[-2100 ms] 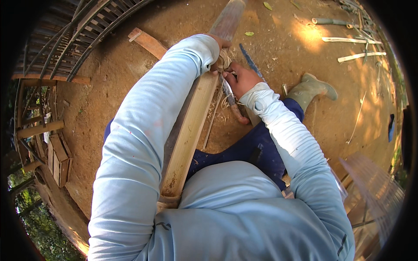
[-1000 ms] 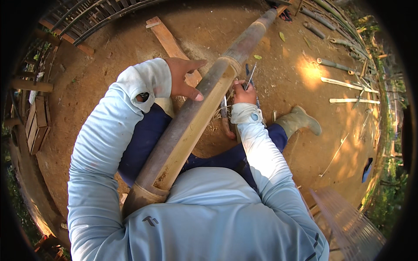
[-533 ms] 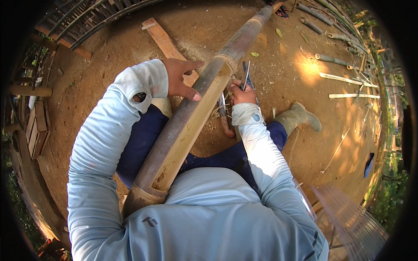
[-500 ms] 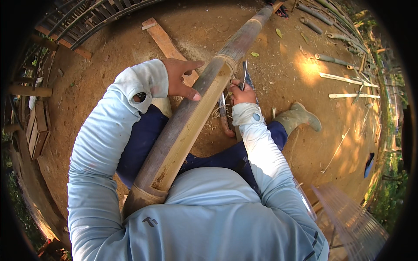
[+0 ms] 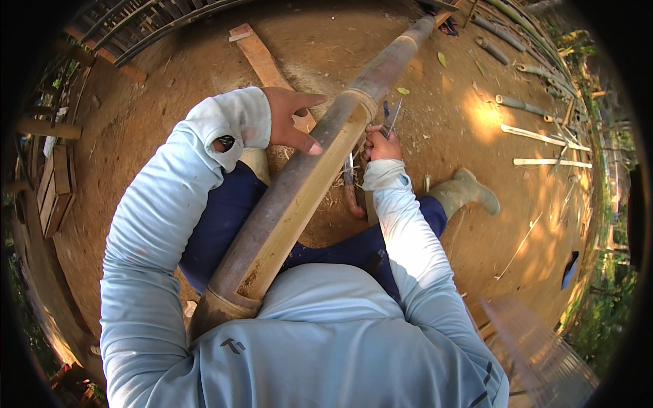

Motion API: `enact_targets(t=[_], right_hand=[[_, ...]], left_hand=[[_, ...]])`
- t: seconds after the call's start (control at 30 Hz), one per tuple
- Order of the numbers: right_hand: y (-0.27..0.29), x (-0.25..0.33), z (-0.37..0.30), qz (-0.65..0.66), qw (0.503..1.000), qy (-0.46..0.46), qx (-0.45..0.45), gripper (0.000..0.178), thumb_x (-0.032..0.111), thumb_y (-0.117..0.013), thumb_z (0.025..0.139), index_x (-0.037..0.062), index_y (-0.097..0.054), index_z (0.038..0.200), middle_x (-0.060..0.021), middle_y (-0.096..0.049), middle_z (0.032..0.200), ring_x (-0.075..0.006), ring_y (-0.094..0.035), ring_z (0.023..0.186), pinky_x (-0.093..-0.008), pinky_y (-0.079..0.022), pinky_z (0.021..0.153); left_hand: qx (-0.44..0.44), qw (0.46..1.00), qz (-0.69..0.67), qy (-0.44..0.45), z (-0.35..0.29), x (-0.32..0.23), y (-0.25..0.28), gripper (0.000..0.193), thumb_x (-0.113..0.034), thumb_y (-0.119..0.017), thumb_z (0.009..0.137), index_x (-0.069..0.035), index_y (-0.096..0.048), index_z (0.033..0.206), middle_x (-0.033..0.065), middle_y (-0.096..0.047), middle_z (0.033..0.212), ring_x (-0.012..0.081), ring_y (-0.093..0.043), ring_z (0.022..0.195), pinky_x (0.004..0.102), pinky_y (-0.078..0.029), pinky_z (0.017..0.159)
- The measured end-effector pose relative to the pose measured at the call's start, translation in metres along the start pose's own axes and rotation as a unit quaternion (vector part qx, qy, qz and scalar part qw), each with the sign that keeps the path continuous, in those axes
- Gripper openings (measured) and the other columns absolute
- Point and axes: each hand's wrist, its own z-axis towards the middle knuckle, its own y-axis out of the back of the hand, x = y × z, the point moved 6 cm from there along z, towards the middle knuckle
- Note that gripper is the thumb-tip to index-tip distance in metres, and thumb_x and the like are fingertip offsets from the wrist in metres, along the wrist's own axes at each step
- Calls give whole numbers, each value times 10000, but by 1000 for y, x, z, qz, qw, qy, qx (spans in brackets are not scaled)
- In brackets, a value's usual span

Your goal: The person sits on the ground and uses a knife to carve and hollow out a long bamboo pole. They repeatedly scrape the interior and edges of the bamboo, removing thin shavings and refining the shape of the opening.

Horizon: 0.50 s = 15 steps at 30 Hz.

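Note:
A long, thick bamboo pole [image 5: 255, 217] runs from my lap away to the far right, with a long opening cut along its right side between two joints. My left hand [image 5: 289, 121] lies at the pole's left side, thumb on its upper surface and fingers spread, gripping nothing. Close by the pole's right side, my right hand [image 5: 384, 145] is closed around the handle of a knife [image 5: 394, 117]. The blade points up and away; the handle is mostly hidden by my fingers. On the ground between my legs is a tool with a curved wooden handle [image 5: 352, 196], partly covered by the pole.
A wooden plank [image 5: 262, 58] lies beyond my left hand. Several bamboo lengths [image 5: 520, 104] and pale split strips [image 5: 552, 162] are on the dirt at the right. A slatted wooden structure [image 5: 146, 34] stands far left, and a ribbed translucent sheet [image 5: 537, 347] is near right.
The knife in my right hand has turned, its blade now leaning more to the right. My left hand stays on the pole; the view has shifted slightly.

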Motion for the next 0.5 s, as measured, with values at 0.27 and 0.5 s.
enact_targets(t=[0.27, 0.5], right_hand=[[0, 35, -14, 38, 996, 18, 82, 125, 86, -629, 913, 63, -613, 1035, -37, -552, 719, -129, -461, 499, -295, -390, 482], [82, -15, -19, -410, 905, 118, -8, 376, 241, -715, 937, 12, -683, 1234, -94, -708, 861, -133, -676, 724, -273, -522, 683]], left_hand=[[13, 1000, 1, -1, 0, 0, 1, 1137, -626, -804, 763, -69, -273, 1599, 309, -530, 1431, 411, -588, 1278, 468, -475, 1073], [18, 1000, 3, -7, 3, -3, -2, 1144, -627, -802, 753, -63, -273, 1597, 320, -532, 1421, 426, -573, 1290, 463, -460, 1087]])
